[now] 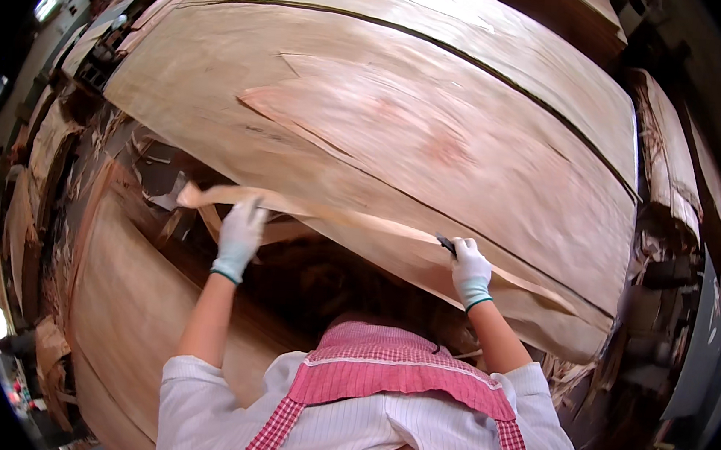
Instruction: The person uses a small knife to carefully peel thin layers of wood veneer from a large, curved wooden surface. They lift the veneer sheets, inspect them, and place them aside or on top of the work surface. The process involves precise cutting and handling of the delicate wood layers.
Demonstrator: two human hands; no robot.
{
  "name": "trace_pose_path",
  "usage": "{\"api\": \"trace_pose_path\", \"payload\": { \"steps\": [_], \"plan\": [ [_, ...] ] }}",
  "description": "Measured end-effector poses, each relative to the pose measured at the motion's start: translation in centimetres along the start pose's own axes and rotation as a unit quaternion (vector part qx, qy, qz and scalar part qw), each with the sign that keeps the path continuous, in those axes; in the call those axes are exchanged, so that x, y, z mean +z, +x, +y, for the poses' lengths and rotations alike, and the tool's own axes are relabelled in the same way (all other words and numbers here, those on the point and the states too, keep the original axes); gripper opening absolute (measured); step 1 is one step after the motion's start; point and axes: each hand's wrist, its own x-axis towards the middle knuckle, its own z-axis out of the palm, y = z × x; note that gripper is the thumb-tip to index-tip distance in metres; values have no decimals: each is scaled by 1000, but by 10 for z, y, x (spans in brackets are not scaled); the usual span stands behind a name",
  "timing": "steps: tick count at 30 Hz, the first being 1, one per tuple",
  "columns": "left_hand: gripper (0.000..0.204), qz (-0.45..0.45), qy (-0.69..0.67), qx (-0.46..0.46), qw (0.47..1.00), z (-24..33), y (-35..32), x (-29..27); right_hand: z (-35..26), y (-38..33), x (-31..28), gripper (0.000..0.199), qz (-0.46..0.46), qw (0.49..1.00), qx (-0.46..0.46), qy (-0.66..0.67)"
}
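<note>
My left hand (pixel 240 233), in a white glove with a green-edged cuff, is closed on a long narrow strip of wood veneer (pixel 327 212) near its left end. The strip runs right along the near edge of a wide stack of veneer sheets (pixel 367 153), past my other hand. Gripped in my gloved right hand (pixel 471 267) is a small dark tool, like a knife (pixel 446 244), pointing left and up over the strip. My fingers hide most of its handle. On top of the stack lies a ragged, pinkish veneer piece (pixel 370 114), slightly blurred.
At the lower left is another large pile of veneer sheets (pixel 136 291). A dark gap (pixel 313 272) with scraps lies between my body and the stack. Bundled veneer (pixel 671 158) stands at the right, and torn pieces (pixel 51 138) crowd the left side.
</note>
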Motion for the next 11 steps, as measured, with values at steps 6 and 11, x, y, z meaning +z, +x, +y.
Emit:
{"api": "trace_pose_path", "payload": {
  "steps": [6, 11],
  "plan": [
    [57, -295, -21, 340, 893, 131, -43, 108, -61, -65, -56, 17, -90, 965, -19, 244],
    [22, -512, 15, 172, 841, 74, -77, 124, -26, -100, -54, 32, -86, 920, 51, 379]
  ]
}}
